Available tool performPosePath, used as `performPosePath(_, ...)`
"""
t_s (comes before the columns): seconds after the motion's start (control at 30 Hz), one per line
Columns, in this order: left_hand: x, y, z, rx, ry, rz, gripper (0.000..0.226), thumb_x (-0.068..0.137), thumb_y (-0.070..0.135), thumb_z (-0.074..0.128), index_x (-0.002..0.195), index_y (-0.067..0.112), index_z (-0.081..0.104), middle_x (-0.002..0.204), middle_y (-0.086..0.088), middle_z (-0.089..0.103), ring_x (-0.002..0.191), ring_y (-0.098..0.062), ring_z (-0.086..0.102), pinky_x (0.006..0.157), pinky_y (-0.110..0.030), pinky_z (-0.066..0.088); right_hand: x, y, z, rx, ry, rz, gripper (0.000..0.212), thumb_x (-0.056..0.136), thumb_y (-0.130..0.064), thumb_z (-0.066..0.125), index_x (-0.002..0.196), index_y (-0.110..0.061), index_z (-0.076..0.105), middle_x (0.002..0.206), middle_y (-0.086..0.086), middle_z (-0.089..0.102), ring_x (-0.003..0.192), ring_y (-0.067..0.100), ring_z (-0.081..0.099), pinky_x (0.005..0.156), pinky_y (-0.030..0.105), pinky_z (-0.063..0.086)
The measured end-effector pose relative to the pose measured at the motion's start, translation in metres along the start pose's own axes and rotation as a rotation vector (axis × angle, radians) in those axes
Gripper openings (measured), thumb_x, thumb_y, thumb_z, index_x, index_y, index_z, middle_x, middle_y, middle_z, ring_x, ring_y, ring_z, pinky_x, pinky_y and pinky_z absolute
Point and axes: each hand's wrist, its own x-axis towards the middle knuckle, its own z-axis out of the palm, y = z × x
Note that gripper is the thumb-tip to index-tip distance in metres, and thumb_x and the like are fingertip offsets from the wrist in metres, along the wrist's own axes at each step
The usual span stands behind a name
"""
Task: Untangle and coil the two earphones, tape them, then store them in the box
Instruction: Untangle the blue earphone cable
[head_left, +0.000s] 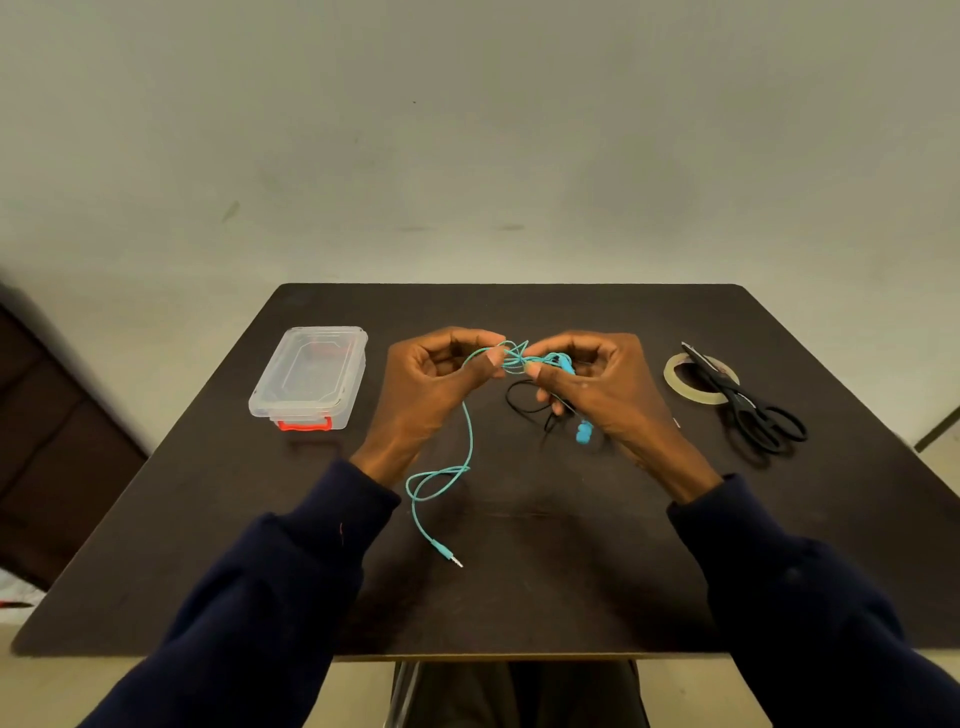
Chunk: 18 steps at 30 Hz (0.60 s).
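Observation:
My left hand (431, 389) and my right hand (597, 389) are raised over the middle of the dark table (519, 597), each pinching the knotted part of a turquoise earphone (470, 447). Its cable hangs from the left hand, loops on the table and ends in a plug near the front. A blue earbud dangles below my right hand. A black earphone (524, 402) lies on the table under my right hand, partly hidden by it. The clear plastic box (310, 376) with a red latch sits closed at the left.
A roll of clear tape (675, 382) lies at the right of the table, with black scissors (753, 410) resting partly on it. A pale wall stands behind the table. Dark furniture shows at the far left.

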Motion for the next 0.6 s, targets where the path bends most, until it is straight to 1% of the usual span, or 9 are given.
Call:
performPosePath(0.1,-0.001,-0.001,0.004,0.099,0.013,0.064,0.03,0.077,0.018,0.083,0.106,0.011,0.074,0.099,-0.002,0.078,0.092,-0.02,0.075,0.082,-0.028,0.06,-0.001,-0.002,0.002,0.024,-0.004,0.008,0.016,0.088,-0.01,0.077,0.103,-0.012,0.073,0.086,0.009,0.077,0.067,0.022,0.073,0.056,0.026,0.06)
performPosePath(0.17,-0.001,-0.002,0.007,0.127,0.045,0.077,0.027,0.078,0.02,0.082,0.103,0.013,0.075,0.096,-0.002,0.078,0.089,-0.019,0.075,0.081,-0.029,0.061,-0.002,-0.003,0.003,0.009,-0.003,0.003,0.02,0.087,-0.013,0.079,0.106,-0.01,0.071,0.09,0.009,0.078,0.072,0.023,0.075,0.061,0.031,0.062)
performPosePath(0.23,0.0,-0.005,0.008,0.116,0.078,0.06,0.018,0.083,0.013,0.079,0.101,0.011,0.076,0.093,-0.003,0.078,0.087,-0.018,0.075,0.079,-0.027,0.06,-0.003,-0.002,0.005,-0.123,0.016,-0.064,0.02,0.085,-0.017,0.081,0.103,-0.012,0.073,0.096,0.001,0.078,0.083,0.017,0.076,0.072,0.035,0.064)
performPosePath(0.3,0.0,-0.007,0.009,0.122,0.086,0.041,0.015,0.085,0.008,0.077,0.1,0.01,0.076,0.091,-0.004,0.078,0.085,-0.017,0.076,0.079,-0.025,0.06,-0.003,0.001,0.007,-0.288,0.048,-0.152,0.019,0.084,-0.02,0.082,0.101,-0.015,0.077,0.101,-0.005,0.076,0.093,0.01,0.073,0.08,0.036,0.063)
performPosePath(0.37,0.001,-0.009,0.01,0.136,0.098,0.016,0.014,0.085,0.007,0.077,0.099,0.008,0.076,0.09,-0.007,0.078,0.083,-0.018,0.076,0.079,-0.03,0.062,-0.002,0.004,0.009,-0.412,0.096,-0.245,0.023,0.081,-0.02,0.085,0.102,-0.014,0.079,0.107,-0.003,0.075,0.1,0.009,0.069,0.085,0.034,0.06)
performPosePath(0.4,0.0,-0.009,0.01,0.131,0.11,-0.007,0.014,0.085,0.007,0.078,0.098,0.007,0.077,0.088,-0.007,0.078,0.081,-0.019,0.076,0.078,-0.031,0.062,-0.002,0.005,0.01,-0.462,0.127,-0.296,0.025,0.079,-0.021,0.087,0.102,-0.013,0.079,0.109,-0.001,0.075,0.103,0.011,0.068,0.087,0.033,0.059)
performPosePath(0.47,-0.001,-0.007,0.012,0.115,0.13,-0.049,0.012,0.085,0.006,0.078,0.096,0.006,0.078,0.086,-0.007,0.078,0.079,-0.019,0.076,0.076,-0.029,0.062,-0.003,0.009,0.014,-0.532,0.181,-0.364,0.029,0.076,-0.025,0.089,0.101,-0.013,0.079,0.108,0.002,0.074,0.103,0.016,0.066,0.086,0.032,0.057)
performPosePath(0.53,-0.003,-0.006,0.014,0.079,0.132,-0.099,0.01,0.086,0.005,0.077,0.096,0.003,0.078,0.084,-0.008,0.078,0.079,-0.021,0.077,0.075,-0.027,0.061,-0.006,0.011,0.018,-0.546,0.23,-0.376,0.03,0.076,-0.025,0.089,0.1,-0.012,0.078,0.103,0.003,0.073,0.097,0.018,0.066,0.079,0.031,0.057)
performPosePath(0.6,-0.004,-0.004,0.014,0.012,0.133,-0.169,0.012,0.086,0.007,0.077,0.097,0.002,0.078,0.085,-0.01,0.079,0.08,-0.023,0.077,0.071,-0.023,0.058,-0.008,0.013,0.022,-0.51,0.281,-0.36,0.028,0.077,-0.026,0.087,0.097,-0.011,0.076,0.097,0.002,0.072,0.089,0.016,0.066,0.072,0.029,0.057)
